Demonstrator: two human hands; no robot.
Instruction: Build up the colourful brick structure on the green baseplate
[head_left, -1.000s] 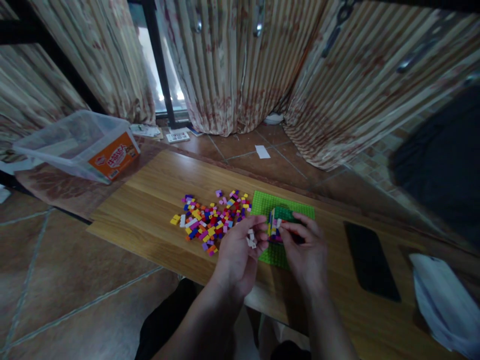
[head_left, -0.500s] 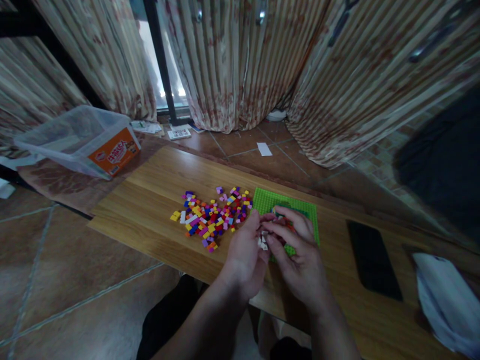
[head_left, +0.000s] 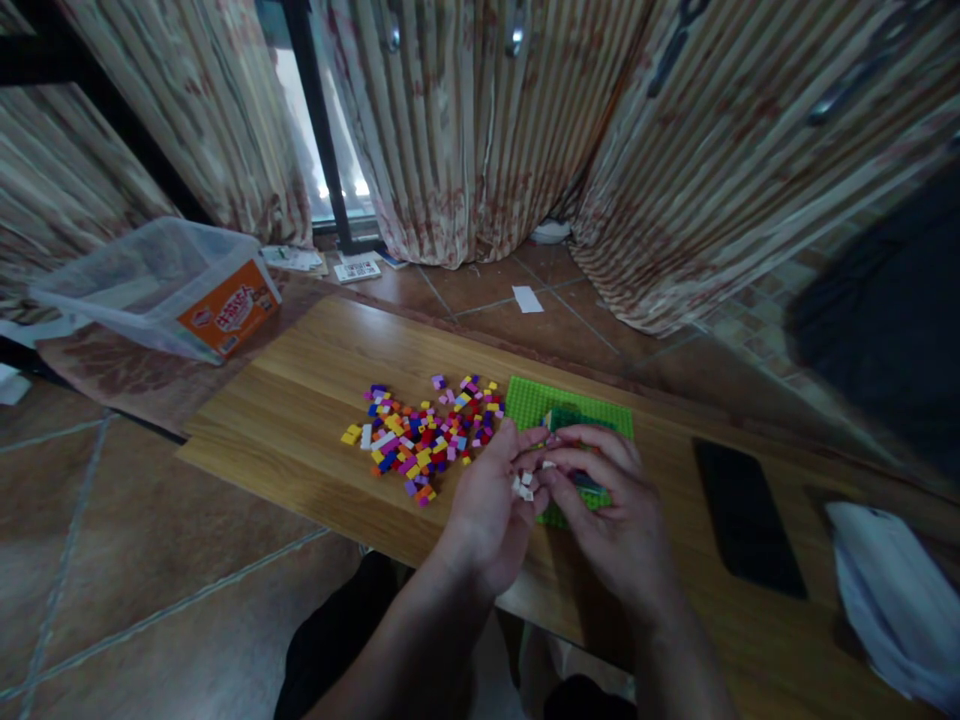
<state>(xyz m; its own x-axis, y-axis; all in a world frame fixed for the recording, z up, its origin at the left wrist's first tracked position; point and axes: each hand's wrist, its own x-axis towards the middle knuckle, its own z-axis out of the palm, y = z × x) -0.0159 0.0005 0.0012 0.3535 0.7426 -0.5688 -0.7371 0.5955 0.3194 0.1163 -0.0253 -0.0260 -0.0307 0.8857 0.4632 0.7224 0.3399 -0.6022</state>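
Several small white toy bricks (head_left: 524, 487) lie cupped in my left hand (head_left: 486, 495), whose palm is turned up and fingers are curled. Close against it, my right hand (head_left: 604, 490) pinches a white brick (head_left: 548, 465) between thumb and fingertips. Both hands are over the near left part of a green studded baseplate (head_left: 529, 398). Darker green and other coloured bricks (head_left: 570, 418) stand on the plate, partly hidden by my right hand. Left of my hands, a heap of loose bricks (head_left: 424, 435) in many colours is spread on the wooden table.
The wooden table (head_left: 300, 400) carries a black phone-like slab (head_left: 748, 517) and a white packet (head_left: 892, 590) on the right. A clear plastic box (head_left: 157, 290) with an orange label stands beyond its left end. Curtains (head_left: 480, 130) hang behind; a paper sheet (head_left: 527, 299) lies on the floor.
My right fingers have lifted slightly off the left palm, and a white brick now shows at their tips. The left hand and the brick heap stay nearly in place.
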